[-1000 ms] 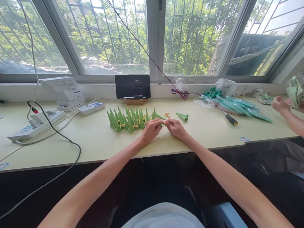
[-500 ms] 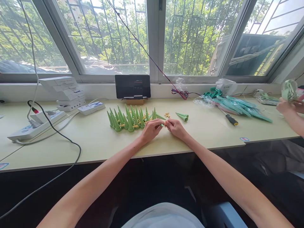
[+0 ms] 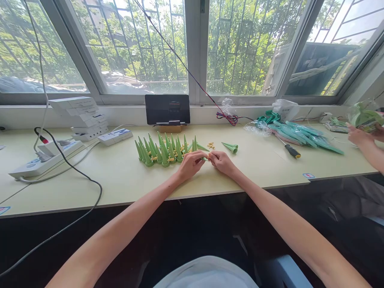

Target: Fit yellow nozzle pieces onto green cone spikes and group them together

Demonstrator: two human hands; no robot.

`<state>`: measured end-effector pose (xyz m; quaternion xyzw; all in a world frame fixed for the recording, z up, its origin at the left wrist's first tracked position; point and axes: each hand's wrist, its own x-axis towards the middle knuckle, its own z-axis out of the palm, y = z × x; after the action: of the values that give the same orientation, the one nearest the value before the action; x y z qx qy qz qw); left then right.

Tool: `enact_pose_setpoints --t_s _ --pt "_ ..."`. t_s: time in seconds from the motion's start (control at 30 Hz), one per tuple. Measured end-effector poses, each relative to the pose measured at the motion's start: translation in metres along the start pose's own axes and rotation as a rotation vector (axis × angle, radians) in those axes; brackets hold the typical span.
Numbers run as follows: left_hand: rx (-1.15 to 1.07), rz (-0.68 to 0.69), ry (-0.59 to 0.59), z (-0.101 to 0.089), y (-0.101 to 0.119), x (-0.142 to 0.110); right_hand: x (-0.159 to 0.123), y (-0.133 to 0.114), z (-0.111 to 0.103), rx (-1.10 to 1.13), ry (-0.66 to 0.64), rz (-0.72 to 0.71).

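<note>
My left hand (image 3: 192,163) is closed around a green plastic spike (image 3: 205,159), most of which the fingers hide. Fingertips of my right hand (image 3: 222,162) pinch together at the spike's end, against the left fingertips; what they hold is too small to make out. Left of my hands, several green cone-shaped spikes (image 3: 165,156) stand upright in a cluster, with small yellow pieces (image 3: 171,159) at their bases. Beyond my right hand lies a little pile of yellow pieces (image 3: 211,145). Loose green spikes (image 3: 230,147) rest on their sides to its right.
A dark tablet (image 3: 167,109) stands at the back of the table (image 3: 126,192). White boxes (image 3: 87,120) and a power strip (image 3: 45,160) sit left. A screwdriver (image 3: 292,151) and green bagged items (image 3: 303,136) lie right. Another person's hands (image 3: 360,136) hold a clear bag at far right.
My hands have stayed almost still, together at the same spot. At the far right, the other person's bag has lowered and turned.
</note>
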<state>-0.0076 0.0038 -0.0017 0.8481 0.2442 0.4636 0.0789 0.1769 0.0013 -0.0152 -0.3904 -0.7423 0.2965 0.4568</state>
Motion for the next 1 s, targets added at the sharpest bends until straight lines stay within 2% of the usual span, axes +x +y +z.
enact_pose_setpoints --t_s 1.0 --pt "-0.022 -0.014 -0.03 -0.0005 -0.0005 0.0008 0.0009 -0.0009 -0.0005 -0.001 -0.051 0.035"
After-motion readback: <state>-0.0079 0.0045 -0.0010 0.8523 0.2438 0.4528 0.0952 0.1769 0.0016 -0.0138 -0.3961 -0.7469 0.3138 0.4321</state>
